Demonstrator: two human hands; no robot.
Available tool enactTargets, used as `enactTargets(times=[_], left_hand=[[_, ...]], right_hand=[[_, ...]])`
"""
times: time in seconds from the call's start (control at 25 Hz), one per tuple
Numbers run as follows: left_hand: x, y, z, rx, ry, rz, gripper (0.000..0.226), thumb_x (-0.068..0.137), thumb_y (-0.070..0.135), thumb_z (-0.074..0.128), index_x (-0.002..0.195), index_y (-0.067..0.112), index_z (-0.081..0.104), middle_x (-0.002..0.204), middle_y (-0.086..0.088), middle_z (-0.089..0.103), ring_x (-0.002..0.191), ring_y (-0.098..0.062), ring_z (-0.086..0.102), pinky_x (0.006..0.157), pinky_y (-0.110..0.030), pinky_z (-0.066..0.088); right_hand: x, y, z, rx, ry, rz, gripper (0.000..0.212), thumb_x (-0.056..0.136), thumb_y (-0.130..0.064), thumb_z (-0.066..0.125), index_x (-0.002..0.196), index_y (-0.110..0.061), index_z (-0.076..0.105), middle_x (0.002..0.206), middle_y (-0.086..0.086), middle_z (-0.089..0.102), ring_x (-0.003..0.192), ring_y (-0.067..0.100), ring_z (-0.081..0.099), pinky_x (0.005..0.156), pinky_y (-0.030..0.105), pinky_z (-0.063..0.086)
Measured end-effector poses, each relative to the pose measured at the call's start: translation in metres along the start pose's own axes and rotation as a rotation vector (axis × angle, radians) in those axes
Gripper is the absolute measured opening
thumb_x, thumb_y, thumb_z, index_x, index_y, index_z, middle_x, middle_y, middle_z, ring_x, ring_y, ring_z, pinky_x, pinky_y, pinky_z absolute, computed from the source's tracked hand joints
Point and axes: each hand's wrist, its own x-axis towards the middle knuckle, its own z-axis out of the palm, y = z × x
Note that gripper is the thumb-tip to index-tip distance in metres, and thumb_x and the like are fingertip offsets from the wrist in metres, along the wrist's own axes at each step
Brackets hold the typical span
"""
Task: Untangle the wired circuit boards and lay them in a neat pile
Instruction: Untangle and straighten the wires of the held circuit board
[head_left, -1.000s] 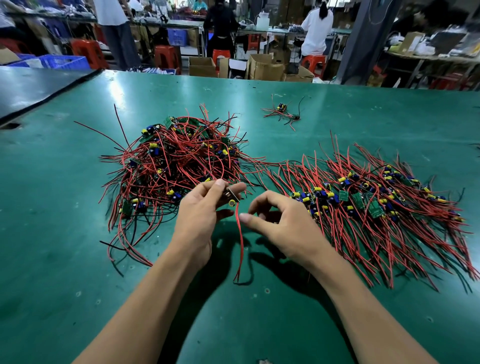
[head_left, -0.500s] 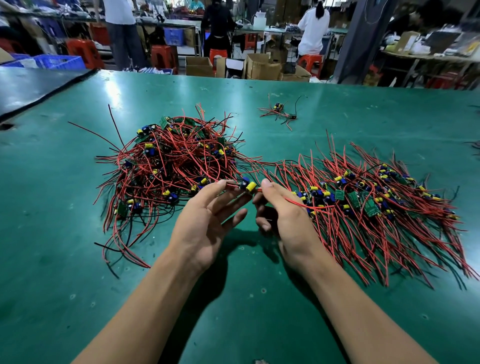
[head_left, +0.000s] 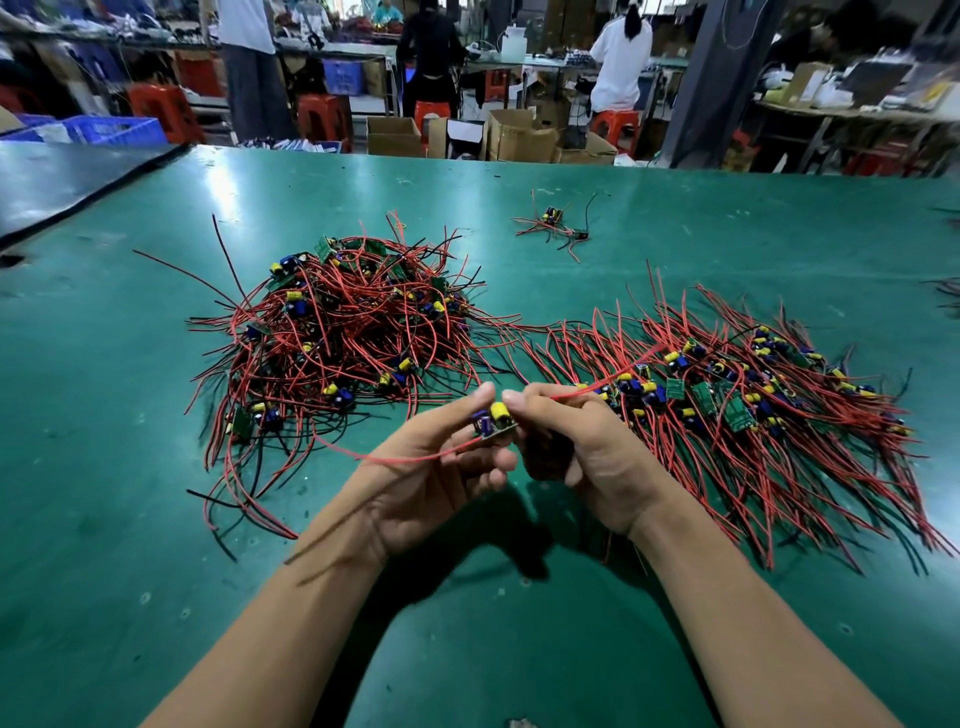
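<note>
Circuit board (head_left: 496, 420): it's being held up off the table, right between the two hands and in front of both heaps, with its yellow and violet parts facing up.
Left hand (head_left: 431, 467): forefinger and thumb are pinching the board's left end, and the other fingers are curling loosely underneath.
Right hand (head_left: 592, 452): its fingers are closing on the board's right end, with the forefinger tip touching the yellow part.
Near lead (head_left: 405, 458): a red wire is trailing left from the board across the left palm, its end hanging free.
Far lead (head_left: 613, 375): another red wire is running out over the right knuckles towards the sorted side.
Tangled heap (head_left: 343, 332): it's sitting beyond the left hand, with red and black wires looping every way.
Neat pile (head_left: 727, 400): it's lying to the right, boards in a band with their wires fanning out to either side.
Stray cluster (head_left: 553, 224): it's lying alone, farther back, well apart.
Table (head_left: 130, 519): it's showing a green mat, scuffed.
Writing: the print on the boards is coming through too small to read.
</note>
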Motion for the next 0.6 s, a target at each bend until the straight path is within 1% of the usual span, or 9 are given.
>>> enactTargets(times=[0.08, 0.12, 0.16, 0.24, 0.28, 0.32, 0.4, 0.48, 0.6], left_hand=[[0.002, -0.003, -0.001, 0.027, 0.033, 0.082, 0.023, 0.070, 0.028, 0.074, 0.086, 0.011, 0.072, 0.075, -0.006, 0.071, 0.056, -0.016, 0.068, 0.049, -0.023, 0.055], [0.004, -0.004, -0.001, 0.047, 0.074, 0.122, 0.020, 0.069, 0.024, 0.076, 0.082, 0.011, 0.068, 0.075, -0.009, 0.071, 0.057, -0.019, 0.069, 0.049, -0.024, 0.055], [0.006, -0.006, -0.001, 0.086, 0.122, 0.156, 0.020, 0.067, 0.021, 0.078, 0.078, 0.010, 0.064, 0.074, -0.012, 0.071, 0.058, -0.023, 0.070, 0.050, -0.025, 0.056], [0.008, -0.011, -0.003, 0.224, 0.204, 0.216, 0.026, 0.065, 0.017, 0.080, 0.080, 0.009, 0.060, 0.074, -0.014, 0.071, 0.061, -0.026, 0.071, 0.054, -0.027, 0.058], [0.008, -0.013, -0.004, 0.270, 0.225, 0.240, 0.028, 0.065, 0.016, 0.080, 0.082, 0.008, 0.060, 0.074, -0.014, 0.071, 0.061, -0.025, 0.071, 0.054, -0.028, 0.058], [0.008, -0.014, -0.004, 0.287, 0.230, 0.248, 0.026, 0.066, 0.016, 0.080, 0.082, 0.007, 0.062, 0.074, -0.013, 0.071, 0.061, -0.024, 0.070, 0.054, -0.029, 0.058], [0.007, -0.014, -0.004, 0.295, 0.179, 0.208, 0.013, 0.069, 0.015, 0.078, 0.080, 0.010, 0.072, 0.075, -0.009, 0.071, 0.061, -0.019, 0.069, 0.057, -0.027, 0.058], [0.007, -0.013, -0.004, 0.286, 0.122, 0.140, 0.009, 0.073, 0.012, 0.074, 0.082, 0.011, 0.078, 0.075, -0.005, 0.070, 0.059, -0.014, 0.065, 0.061, -0.025, 0.058], [0.008, -0.013, -0.004, 0.306, 0.128, 0.121, 0.010, 0.083, 0.003, 0.068, 0.081, 0.005, 0.077, 0.078, -0.009, 0.071, 0.063, -0.016, 0.064, 0.062, -0.026, 0.058]], right_hand=[[0.004, 0.001, -0.001, 0.016, 0.072, 0.013, 0.024, 0.080, -0.031, 0.080, 0.063, -0.022, 0.065, 0.059, 0.002, 0.036, 0.045, 0.008, 0.030, 0.042, 0.018, 0.023], [0.006, 0.003, -0.002, 0.017, 0.108, 0.017, 0.017, 0.077, -0.031, 0.081, 0.068, -0.022, 0.069, 0.057, 0.001, 0.040, 0.046, 0.011, 0.034, 0.043, 0.019, 0.027], [0.007, 0.004, -0.002, 0.015, 0.138, 0.025, 0.011, 0.077, -0.031, 0.079, 0.074, -0.022, 0.074, 0.060, 0.007, 0.049, 0.051, 0.017, 0.042, 0.049, 0.020, 0.034], [0.008, 0.008, -0.004, 0.015, 0.157, 0.056, 0.008, 0.085, -0.025, 0.074, 0.088, -0.019, 0.078, 0.083, 0.023, 0.067, 0.073, 0.029, 0.059, 0.067, 0.033, 0.050], [0.009, 0.010, -0.004, 0.008, 0.148, 0.065, 0.011, 0.091, -0.024, 0.071, 0.094, -0.017, 0.079, 0.094, 0.025, 0.072, 0.081, 0.031, 0.065, 0.074, 0.038, 0.056], [0.009, 0.012, -0.005, -0.012, 0.137, 0.064, 0.015, 0.093, -0.025, 0.069, 0.098, -0.015, 0.079, 0.100, 0.022, 0.074, 0.085, 0.031, 0.069, 0.076, 0.040, 0.059], [0.009, 0.013, -0.004, -0.053, 0.132, 0.040, 0.023, 0.090, -0.034, 0.071, 0.097, -0.013, 0.079, 0.101, 0.018, 0.076, 0.089, 0.027, 0.072, 0.078, 0.040, 0.061], [0.009, 0.012, -0.004, -0.057, 0.141, 0.029, 0.030, 0.080, -0.038, 0.075, 0.094, -0.012, 0.080, 0.097, 0.013, 0.076, 0.087, 0.022, 0.071, 0.075, 0.037, 0.061], [0.009, 0.013, -0.002, 0.048, 0.129, 0.083, 0.035, 0.074, -0.033, 0.079, 0.099, -0.009, 0.077, 0.091, 0.016, 0.073, 0.076, 0.024, 0.070, 0.066, 0.037, 0.062]])
